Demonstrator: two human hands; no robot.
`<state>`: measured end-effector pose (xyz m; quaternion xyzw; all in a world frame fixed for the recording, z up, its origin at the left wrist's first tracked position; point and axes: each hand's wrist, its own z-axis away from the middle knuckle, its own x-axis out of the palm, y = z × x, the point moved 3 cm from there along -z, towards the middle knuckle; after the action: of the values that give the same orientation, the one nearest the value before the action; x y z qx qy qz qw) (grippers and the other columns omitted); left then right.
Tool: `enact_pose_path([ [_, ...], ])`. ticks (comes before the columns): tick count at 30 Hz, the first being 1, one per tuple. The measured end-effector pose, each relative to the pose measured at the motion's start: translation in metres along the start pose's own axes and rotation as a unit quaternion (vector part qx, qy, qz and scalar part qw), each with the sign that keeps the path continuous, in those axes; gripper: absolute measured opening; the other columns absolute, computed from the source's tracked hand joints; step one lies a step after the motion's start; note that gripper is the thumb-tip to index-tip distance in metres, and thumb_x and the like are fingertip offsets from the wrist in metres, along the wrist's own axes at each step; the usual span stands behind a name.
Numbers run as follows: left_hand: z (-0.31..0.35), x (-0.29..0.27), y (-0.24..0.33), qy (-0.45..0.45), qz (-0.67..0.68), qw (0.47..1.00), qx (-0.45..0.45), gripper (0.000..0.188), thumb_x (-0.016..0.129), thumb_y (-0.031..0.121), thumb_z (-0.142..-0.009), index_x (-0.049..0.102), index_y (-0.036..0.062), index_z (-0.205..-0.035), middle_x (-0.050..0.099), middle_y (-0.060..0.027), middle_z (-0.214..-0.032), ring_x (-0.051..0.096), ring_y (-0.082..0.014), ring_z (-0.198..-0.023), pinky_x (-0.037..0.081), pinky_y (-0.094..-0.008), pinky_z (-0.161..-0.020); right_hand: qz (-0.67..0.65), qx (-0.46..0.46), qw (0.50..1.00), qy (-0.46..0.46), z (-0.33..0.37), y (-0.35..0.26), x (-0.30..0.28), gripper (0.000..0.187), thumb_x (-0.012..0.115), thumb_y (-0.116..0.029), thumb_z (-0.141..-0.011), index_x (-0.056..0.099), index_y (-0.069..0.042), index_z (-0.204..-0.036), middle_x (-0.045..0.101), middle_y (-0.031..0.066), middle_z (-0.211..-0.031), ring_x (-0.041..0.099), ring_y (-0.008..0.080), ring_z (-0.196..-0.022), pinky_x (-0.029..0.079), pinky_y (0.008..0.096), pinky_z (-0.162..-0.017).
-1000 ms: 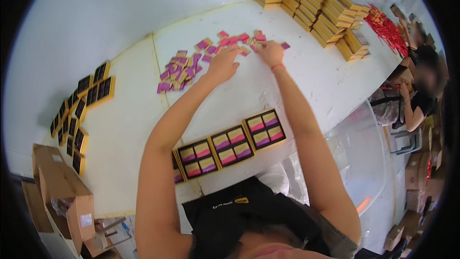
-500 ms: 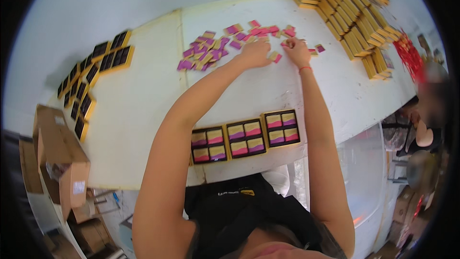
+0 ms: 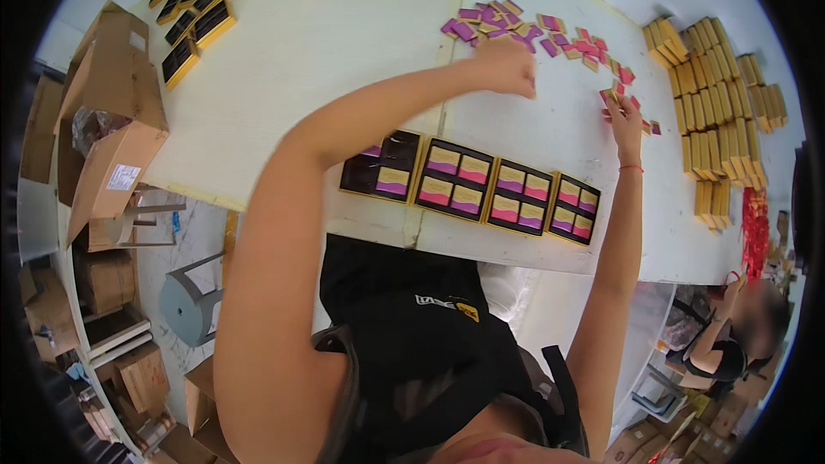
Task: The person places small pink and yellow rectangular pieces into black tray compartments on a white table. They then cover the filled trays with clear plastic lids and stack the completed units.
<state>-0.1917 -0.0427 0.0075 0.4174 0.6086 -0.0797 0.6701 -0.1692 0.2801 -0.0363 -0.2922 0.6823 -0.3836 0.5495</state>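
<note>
My right hand (image 3: 627,120) is closed, its fingertips pinching a pink-and-gold packet (image 3: 610,95) at the right end of a loose scatter of small flat packets. My left hand (image 3: 509,67) is beside the purple-and-gold packets (image 3: 490,19) at the scatter's left end. Motion blurs it and its fingers are partly hidden, so whether it holds anything cannot be made out. Nearer me, a row of black-lined gold boxes stands on the table. Three, including the middle box (image 3: 455,179), have packets in all compartments. The leftmost box (image 3: 381,163) shows bare black compartments beside its purple packets.
Gold boxes with bare dark compartments (image 3: 210,21) stand at the far left of the white table (image 3: 292,112). Stacked gold boxes (image 3: 713,116) rise at the right, near red tassels (image 3: 754,236). An open carton (image 3: 137,155) is left; another person sits at lower right.
The view has swung, so the table's contents appear shifted right and more of the leftmost box shows. My left hand has moved leftward along the scatter, from the pink packets to the purple ones.
</note>
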Motion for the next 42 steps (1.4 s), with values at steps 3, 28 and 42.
enact_pose_path([
  [3,0.125,-0.053,-0.031,0.153,0.096,0.984,0.011,0.028,0.078,0.034,-0.081,0.072,0.0140,-0.099,0.064,-0.0026,-0.093,0.062,-0.0210,-0.087,0.049,-0.0337,-0.076,-0.078,-0.048,0.993,-0.075,0.048,-0.091,0.049,0.024,0.064,-0.014,-0.094,0.067,-0.001,-0.113,0.070,0.0032,-0.094,0.062,0.0071,-0.081,0.049,0.0230,-0.072],
  [28,0.327,0.004,0.013,0.178,-0.108,0.975,-0.077,0.053,0.072,0.019,-0.084,0.058,0.0094,-0.134,0.055,-0.0068,-0.141,0.046,-0.0339,-0.134,0.033,-0.0516,-0.111,0.198,-0.488,0.813,-0.249,0.226,-0.215,0.208,0.030,0.068,-0.015,-0.072,0.067,-0.005,-0.100,0.060,0.0032,-0.100,0.057,0.0222,-0.095,0.045,0.0381,-0.083],
  [42,0.321,0.027,0.000,0.209,0.020,0.958,-0.193,0.071,0.044,0.040,-0.103,0.020,-0.0043,-0.153,0.021,-0.0268,-0.158,0.026,-0.0404,-0.146,0.026,-0.0451,-0.117,-0.069,0.240,0.817,0.520,0.432,0.138,-0.140,0.026,0.062,-0.023,-0.095,0.068,-0.006,-0.113,0.063,0.0064,-0.116,0.060,0.0178,-0.101,0.049,0.0330,-0.088],
])
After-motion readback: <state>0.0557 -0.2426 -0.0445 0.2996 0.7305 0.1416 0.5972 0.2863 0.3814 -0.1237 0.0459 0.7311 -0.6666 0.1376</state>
